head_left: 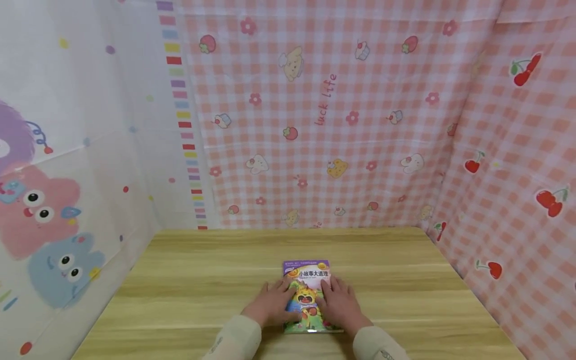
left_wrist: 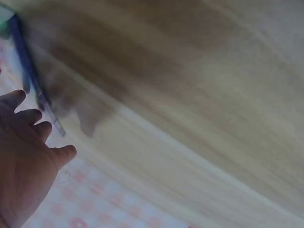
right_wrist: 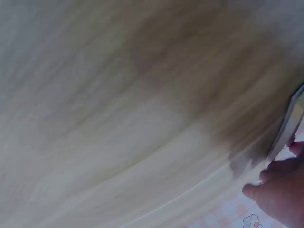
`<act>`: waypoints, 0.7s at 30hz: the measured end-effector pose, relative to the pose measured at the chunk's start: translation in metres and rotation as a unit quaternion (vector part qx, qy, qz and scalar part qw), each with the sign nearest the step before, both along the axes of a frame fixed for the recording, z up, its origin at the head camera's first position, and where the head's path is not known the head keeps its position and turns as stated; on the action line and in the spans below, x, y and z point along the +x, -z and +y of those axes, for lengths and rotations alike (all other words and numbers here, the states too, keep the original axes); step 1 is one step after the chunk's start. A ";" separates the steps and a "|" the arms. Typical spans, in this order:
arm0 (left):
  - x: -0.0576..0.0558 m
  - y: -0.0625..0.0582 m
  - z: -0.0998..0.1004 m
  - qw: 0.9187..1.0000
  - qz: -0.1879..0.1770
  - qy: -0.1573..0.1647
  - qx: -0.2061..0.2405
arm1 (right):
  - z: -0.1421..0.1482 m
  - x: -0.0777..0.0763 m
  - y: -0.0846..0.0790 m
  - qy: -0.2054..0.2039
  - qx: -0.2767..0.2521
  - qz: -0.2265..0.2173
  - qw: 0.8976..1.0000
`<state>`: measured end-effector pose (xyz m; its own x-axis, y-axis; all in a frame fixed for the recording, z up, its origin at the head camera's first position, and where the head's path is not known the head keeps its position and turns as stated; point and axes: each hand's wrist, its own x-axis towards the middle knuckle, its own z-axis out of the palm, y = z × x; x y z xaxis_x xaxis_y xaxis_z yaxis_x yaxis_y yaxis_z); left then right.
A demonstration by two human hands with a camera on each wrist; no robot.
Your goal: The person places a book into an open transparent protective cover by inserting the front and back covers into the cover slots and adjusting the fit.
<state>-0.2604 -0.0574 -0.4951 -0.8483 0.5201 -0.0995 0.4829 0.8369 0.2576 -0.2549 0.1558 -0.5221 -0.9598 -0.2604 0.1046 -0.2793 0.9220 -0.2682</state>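
Observation:
A children's picture book (head_left: pixel 310 274) with a purple top band, Chinese title and yellow cartoon animal on its cover lies face up near the table's front edge. At its left side is my left hand (head_left: pixel 271 303), fingers spread, fingertips and thumb overlapping the cover. My right hand (head_left: pixel 340 303) mirrors it at the right side, fingers loosely extended over the cover's edge. In the left wrist view the book's dark spine edge (left_wrist: pixel 29 66) runs close by the fingertips. The right wrist view has the page edge (right_wrist: pixel 283 133) beside the right fingers.
A wood-grain table (head_left: pixel 202 280) spreads around the book. Pink checked cloth (head_left: pixel 324 100) hangs behind it, and more checked cloth (head_left: pixel 517 165) drapes the right side. White cloth with cartoon figures (head_left: pixel 103 165) closes off the left.

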 end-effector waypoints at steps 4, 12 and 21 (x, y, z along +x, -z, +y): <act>0.003 0.005 -0.008 1.000 -0.012 -0.009 -0.012 | 0.000 0.001 0.006 -0.030 0.018 -0.036 0.999; 0.003 -0.001 -0.022 0.999 -0.038 -0.027 -0.005 | -0.007 -0.006 0.017 -0.047 0.046 -0.034 0.997; 0.000 0.003 -0.023 0.999 -0.037 -0.026 0.024 | -0.003 0.002 0.011 -0.024 0.014 -0.016 0.999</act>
<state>-0.2605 -0.0808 -0.4983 -0.8659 0.4803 -0.1394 0.4165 0.8469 0.3307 -0.2525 0.1527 -0.5326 -0.9487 -0.3089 0.0668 -0.3156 0.9147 -0.2524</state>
